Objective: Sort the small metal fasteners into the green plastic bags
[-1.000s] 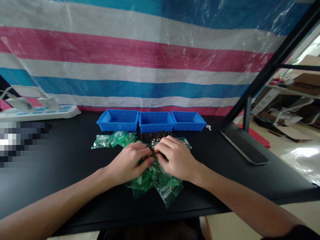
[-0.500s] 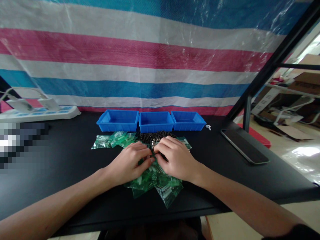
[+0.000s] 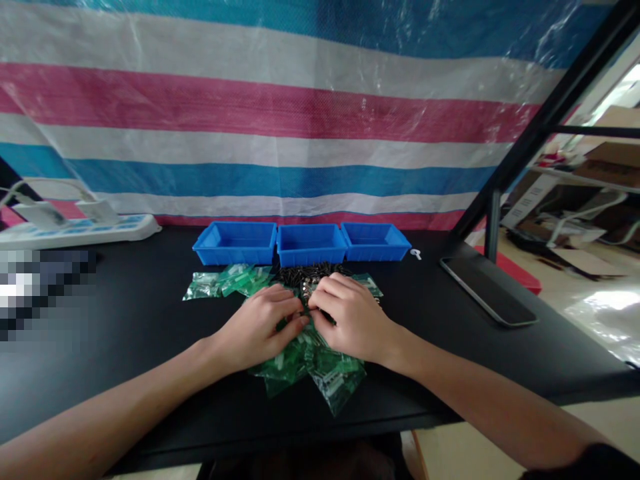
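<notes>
My left hand (image 3: 273,322) and my right hand (image 3: 350,317) meet at the middle of the black table, fingertips pinched close together. What they pinch is too small and hidden to name. Under and in front of them lie green-tinted clear plastic bags (image 3: 334,381) with small pale parts inside. Behind my fingers is a heap of dark screws (image 3: 306,273), with some small shiny metal pieces (image 3: 309,287) beside it, partly covered by my right hand. More green bags (image 3: 245,279) lie to the left of the screws.
Three blue bins (image 3: 313,253) stand in a row behind the heap. A phone (image 3: 487,291) lies at the right, near a small white piece (image 3: 415,254). At the left is a white power strip (image 3: 135,227) with plugs. A striped sheet (image 3: 300,110) hangs behind.
Both hands stay almost where they were, still pinched together over the bags. The view has shifted very slightly.
</notes>
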The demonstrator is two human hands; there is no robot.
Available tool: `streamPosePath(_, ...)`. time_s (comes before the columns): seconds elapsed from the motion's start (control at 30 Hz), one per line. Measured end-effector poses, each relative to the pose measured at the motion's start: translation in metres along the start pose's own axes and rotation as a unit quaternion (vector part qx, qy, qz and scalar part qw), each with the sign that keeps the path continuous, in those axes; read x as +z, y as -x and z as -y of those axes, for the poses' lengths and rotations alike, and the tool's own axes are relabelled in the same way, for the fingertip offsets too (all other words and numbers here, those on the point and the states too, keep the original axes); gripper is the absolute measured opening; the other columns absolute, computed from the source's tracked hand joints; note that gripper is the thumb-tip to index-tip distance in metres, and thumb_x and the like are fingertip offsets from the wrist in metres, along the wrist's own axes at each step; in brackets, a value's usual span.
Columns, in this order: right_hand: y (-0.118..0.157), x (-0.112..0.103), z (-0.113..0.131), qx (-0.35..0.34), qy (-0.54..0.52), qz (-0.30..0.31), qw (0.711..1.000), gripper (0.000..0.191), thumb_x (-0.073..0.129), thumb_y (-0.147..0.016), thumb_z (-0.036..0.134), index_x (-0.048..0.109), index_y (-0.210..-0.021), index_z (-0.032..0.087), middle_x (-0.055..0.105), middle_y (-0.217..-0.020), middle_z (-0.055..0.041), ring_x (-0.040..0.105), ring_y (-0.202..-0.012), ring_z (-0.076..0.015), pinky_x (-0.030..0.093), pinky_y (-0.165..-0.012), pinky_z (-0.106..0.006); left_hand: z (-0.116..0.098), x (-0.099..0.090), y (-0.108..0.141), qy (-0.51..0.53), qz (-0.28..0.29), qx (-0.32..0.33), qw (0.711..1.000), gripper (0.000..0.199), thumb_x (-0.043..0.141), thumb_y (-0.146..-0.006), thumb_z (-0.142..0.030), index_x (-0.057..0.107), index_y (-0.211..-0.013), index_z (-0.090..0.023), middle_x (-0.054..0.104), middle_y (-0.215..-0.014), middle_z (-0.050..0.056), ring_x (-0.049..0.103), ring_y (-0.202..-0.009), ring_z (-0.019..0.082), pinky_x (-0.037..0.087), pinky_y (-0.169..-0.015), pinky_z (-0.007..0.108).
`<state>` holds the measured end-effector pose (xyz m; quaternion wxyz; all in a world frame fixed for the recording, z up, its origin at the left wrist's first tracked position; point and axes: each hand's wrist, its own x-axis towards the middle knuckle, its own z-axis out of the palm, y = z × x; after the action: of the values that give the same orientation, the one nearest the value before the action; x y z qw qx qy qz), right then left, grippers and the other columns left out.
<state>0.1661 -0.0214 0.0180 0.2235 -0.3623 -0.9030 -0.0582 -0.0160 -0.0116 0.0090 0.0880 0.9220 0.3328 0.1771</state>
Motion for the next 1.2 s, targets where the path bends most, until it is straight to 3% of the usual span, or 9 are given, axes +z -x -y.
streamPosePath(0.27,-0.0008,-0.0023,0.0002,-0.001,0.0,0.01,1.0,0.007,0.05,-0.079,0.019,0.053,-0.074,0.016,0.051,-0.075,-0.0029,0.044,-0.077,-0.0158,0.035,-0.069,-0.028,-0.0007,-0.0009,0.0005,0.016,-0.013,0.0,1.0,0.026,0.039,-0.088,-0.026,0.055,-0.072,-0.015,0.051,-0.067,0.003,0.046,-0.069,0.016,0.038,-0.064,0.028)
streamPosePath(1.2,-0.0006,0.0002,0.0,-0.001,-0.012,0.018,1.0,0.006,0.048,-0.077,0.013,0.051,-0.073,0.016,0.051,-0.075,-0.0028,0.043,-0.076,-0.0157,0.035,-0.069,-0.028,-0.0017,-0.0025,0.0005,0.004,-0.005,0.014,1.0,0.025,0.038,-0.088,-0.025,0.052,-0.07,-0.014,0.051,-0.067,0.003,0.046,-0.07,0.016,0.037,-0.064,0.028)
